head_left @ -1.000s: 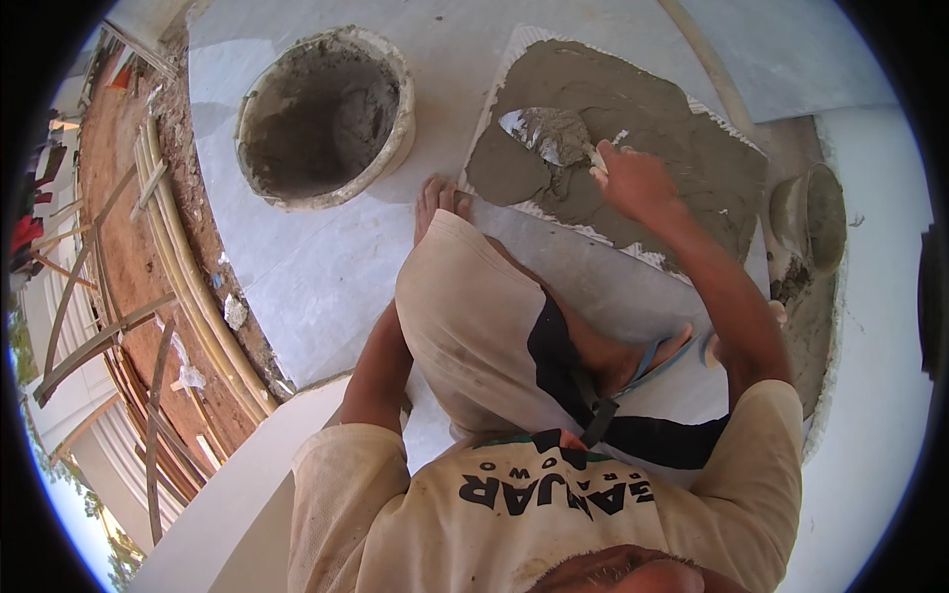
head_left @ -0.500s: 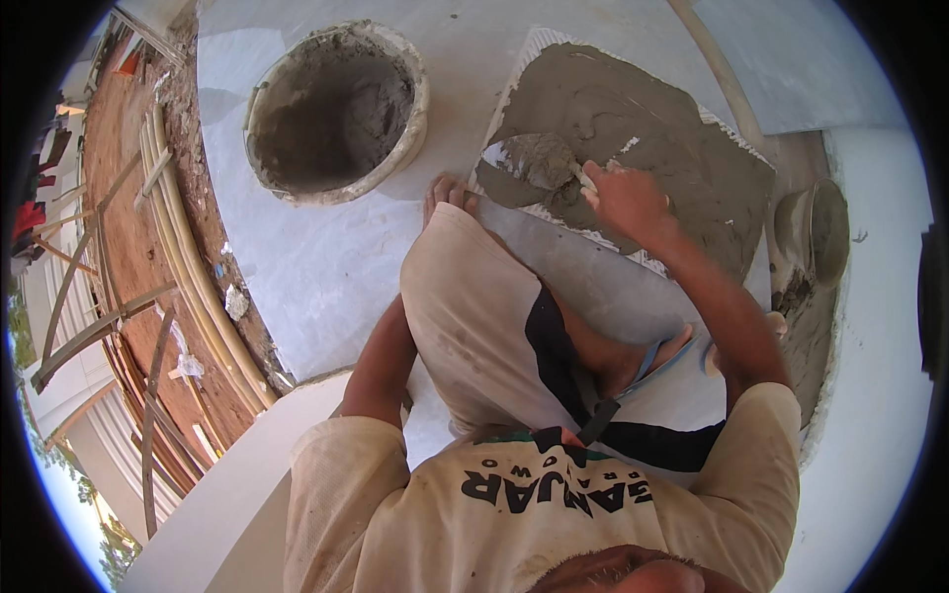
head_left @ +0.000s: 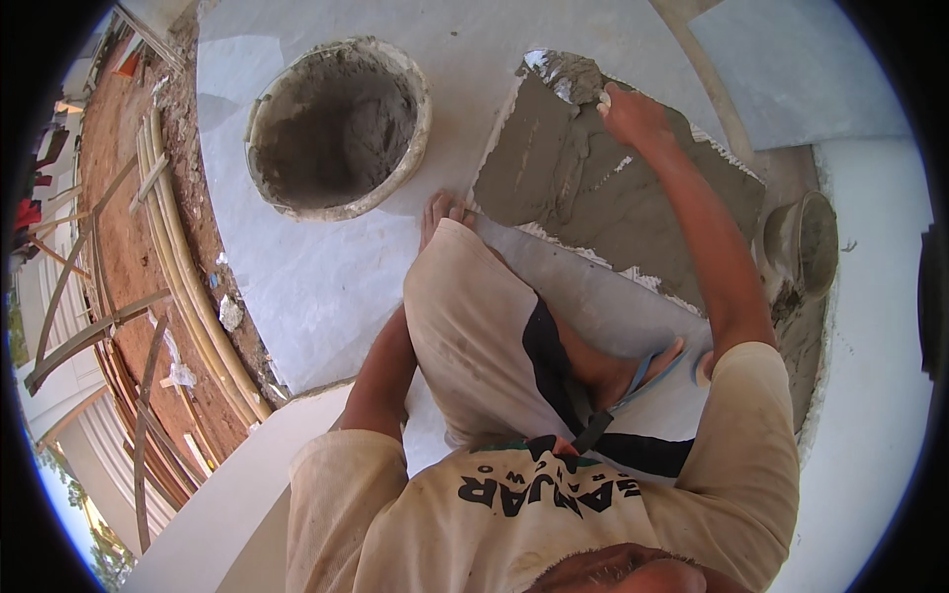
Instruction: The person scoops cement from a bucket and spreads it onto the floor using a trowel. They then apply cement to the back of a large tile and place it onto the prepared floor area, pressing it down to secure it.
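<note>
My right hand (head_left: 635, 119) is closed round the handle of a trowel (head_left: 563, 77), whose mortar-smeared blade lies at the far left corner of a tile. Wet grey mortar (head_left: 603, 212) coats nearly all of that tile, and a ragged pale edge (head_left: 652, 282) shows along its near side. My left hand (head_left: 442, 212) rests beside my bent knee on the pale floor, fingers stretched out and holding nothing; the knee hides part of it. Just beyond it stands a large round bucket (head_left: 282, 203), its inside caked with grey mortar.
A smaller mortar-stained bucket (head_left: 803, 242) tilts at the right, by a strip of rough mortar (head_left: 811, 336) along the white wall (head_left: 880, 326). To the left, past the floor's edge, long pipes (head_left: 193, 287) and wooden poles (head_left: 104, 326) lie over reddish earth (head_left: 124, 227).
My right hand has pushed the trowel away from me to the tile's far edge, and the mortar behind it looks smoother. My left hand stays by the knee.
</note>
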`<state>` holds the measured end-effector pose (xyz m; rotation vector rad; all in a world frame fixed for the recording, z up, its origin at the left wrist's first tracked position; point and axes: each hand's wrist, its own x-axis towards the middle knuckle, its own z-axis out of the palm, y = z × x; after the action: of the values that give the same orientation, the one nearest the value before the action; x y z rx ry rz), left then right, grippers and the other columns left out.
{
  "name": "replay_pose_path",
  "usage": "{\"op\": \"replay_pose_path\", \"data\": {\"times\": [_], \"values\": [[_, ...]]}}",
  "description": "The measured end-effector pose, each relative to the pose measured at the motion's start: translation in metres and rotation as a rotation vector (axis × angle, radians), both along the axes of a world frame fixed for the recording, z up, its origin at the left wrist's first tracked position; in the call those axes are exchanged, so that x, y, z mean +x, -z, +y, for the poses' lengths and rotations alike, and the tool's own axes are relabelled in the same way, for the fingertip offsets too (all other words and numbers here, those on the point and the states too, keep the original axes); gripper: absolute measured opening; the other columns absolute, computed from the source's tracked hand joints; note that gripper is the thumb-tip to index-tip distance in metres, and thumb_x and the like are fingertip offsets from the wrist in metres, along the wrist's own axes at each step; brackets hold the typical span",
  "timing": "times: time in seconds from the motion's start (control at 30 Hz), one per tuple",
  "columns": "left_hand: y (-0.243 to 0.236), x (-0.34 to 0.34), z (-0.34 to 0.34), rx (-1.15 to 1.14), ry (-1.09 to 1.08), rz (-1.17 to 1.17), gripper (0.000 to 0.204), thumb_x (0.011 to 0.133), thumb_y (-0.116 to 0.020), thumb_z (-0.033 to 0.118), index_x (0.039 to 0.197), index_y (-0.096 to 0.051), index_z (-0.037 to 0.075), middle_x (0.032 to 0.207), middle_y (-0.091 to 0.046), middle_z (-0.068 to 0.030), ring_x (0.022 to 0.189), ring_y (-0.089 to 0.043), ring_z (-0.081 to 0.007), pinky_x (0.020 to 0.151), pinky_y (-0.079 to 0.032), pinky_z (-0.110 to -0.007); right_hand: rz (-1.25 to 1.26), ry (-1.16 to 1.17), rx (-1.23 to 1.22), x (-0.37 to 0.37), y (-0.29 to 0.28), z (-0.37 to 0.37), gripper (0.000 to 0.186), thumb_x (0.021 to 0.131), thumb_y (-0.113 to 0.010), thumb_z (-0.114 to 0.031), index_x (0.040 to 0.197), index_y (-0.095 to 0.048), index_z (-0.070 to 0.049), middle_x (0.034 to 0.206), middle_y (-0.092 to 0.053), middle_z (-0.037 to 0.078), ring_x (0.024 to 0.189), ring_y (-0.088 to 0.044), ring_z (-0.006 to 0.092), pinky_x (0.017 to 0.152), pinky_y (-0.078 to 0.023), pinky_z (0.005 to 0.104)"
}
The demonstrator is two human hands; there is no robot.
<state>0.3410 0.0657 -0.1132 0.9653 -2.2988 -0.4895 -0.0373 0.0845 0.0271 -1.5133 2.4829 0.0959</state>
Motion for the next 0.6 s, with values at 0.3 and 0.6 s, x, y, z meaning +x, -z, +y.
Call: {"op": "replay_pose_path", "data": {"times": [0.3, 0.6], "values": [[-0.005, -0.003, -0.002, -0.019, 0.003, 0.019, 0.032, 0.088, -0.066, 0.021, 0.113, -0.063, 0.002, 0.128, -0.051, -0.0180, 0.128, -0.045, -0.0404, 0.101, -0.044, -0.052, -0.170, 0.155, 0.042, -0.018, 0.020, -0.008, 0.055, 0.094, -0.055, -0.042, 0.135, -0.053, -0.005, 0.130, -0.059, 0.022, 0.122, -0.056, 0.0376, 0.100, -0.045, 0.0481], [-0.021, -0.008, 0.000, 0.130, 0.027, 0.097, 0.029, 0.087, -0.067, 0.016, 0.112, -0.062, 0.002, 0.125, -0.052, -0.0183, 0.127, -0.046, -0.0411, 0.100, -0.044, -0.054, -0.361, 0.144, 0.012, -0.035, 0.027, 0.052, 0.048, 0.093, -0.055, -0.041, 0.123, -0.059, -0.003, 0.106, -0.069, 0.020, 0.094, -0.069, 0.0327, 0.083, -0.053, 0.0448]]}}
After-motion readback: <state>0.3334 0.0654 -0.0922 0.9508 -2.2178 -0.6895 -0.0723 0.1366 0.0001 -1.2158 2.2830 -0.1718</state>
